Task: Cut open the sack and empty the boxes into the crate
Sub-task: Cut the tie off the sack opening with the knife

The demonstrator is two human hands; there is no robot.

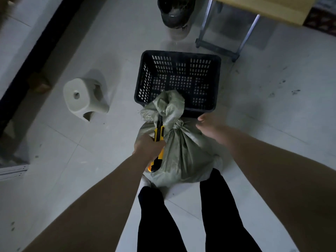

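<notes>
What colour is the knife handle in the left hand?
Yellow and black, on the utility knife held by the left hand; head view.

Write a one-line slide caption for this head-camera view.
Left hand holds a yellow utility knife at the tied neck of a green sack; right hand open beside it, empty black crate behind.

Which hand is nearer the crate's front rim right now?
The right hand: it sits open just short of the crate rim's near right corner. The left hand is farther back, gripping the yellow utility knife against the sack.
</notes>
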